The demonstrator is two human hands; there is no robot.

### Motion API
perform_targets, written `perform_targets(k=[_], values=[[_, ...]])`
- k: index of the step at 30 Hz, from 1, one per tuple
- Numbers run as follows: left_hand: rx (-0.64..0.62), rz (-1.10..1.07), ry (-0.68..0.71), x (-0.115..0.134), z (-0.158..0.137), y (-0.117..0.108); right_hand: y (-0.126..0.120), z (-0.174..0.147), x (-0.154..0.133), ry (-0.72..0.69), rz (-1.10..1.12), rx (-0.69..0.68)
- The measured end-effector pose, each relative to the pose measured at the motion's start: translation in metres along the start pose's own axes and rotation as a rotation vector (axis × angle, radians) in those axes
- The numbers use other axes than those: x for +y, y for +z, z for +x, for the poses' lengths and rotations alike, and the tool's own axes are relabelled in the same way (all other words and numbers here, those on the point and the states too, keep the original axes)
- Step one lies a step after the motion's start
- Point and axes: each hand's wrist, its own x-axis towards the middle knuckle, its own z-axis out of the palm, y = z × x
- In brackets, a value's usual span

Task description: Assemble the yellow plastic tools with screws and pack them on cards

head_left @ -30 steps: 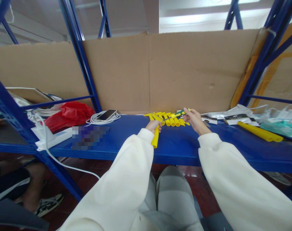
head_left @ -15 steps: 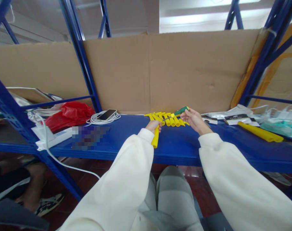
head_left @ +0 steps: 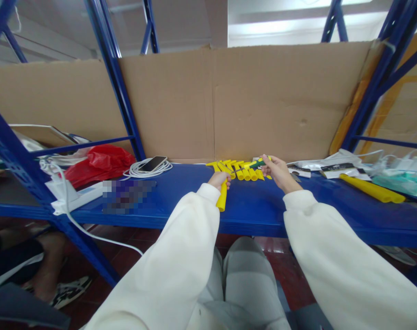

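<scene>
My left hand (head_left: 218,180) is closed around a yellow tube (head_left: 222,199), whose open lower end sticks out below my fingers over the blue shelf. In my right hand (head_left: 280,173) is a screwdriver (head_left: 258,163) with a green and yellow handle, gripped near the handle's end. Its thin metal shaft points left and down to my left hand, at the tube's upper end. Whether the tip is inside the tube or only touching it is hidden by my fingers. Behind the shaft, several short yellow tubes (head_left: 247,175) lie side by side in a row.
Cardboard (head_left: 263,101) stands along the back of the blue shelf (head_left: 256,201). To the left are a phone (head_left: 153,163) on a coiled white cable, a red plastic bag (head_left: 100,164) and a white power strip (head_left: 84,196). Long yellow tubes (head_left: 373,189) lie at right. Another person's leg (head_left: 50,261) shows lower left.
The screwdriver's handle has tipped slightly lower and turned in my right hand, whose fingers have shifted on it. My left hand and the yellow tube have stayed in place.
</scene>
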Motion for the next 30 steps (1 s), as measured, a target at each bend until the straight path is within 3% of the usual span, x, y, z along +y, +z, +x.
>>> perform_targets(k=[6,13,21,30], values=[[0.001,0.018,-0.006,0.0031,-0.0055,0.0002,-0.0008,-0.0004,-0.0011,0.029,0.088,-0.072],[0.001,0.011,0.007,0.0022,-0.0048,0.0002,-0.0001,0.0005,0.0027,0.008,-0.066,0.06],[0.024,0.027,0.006,0.0037,-0.0082,0.0013,0.0029,-0.0049,-0.0005,0.007,-0.227,0.065],[0.022,0.025,0.003,0.004,-0.0083,0.0012,0.0034,0.0004,-0.0026,0.138,-0.069,0.075]])
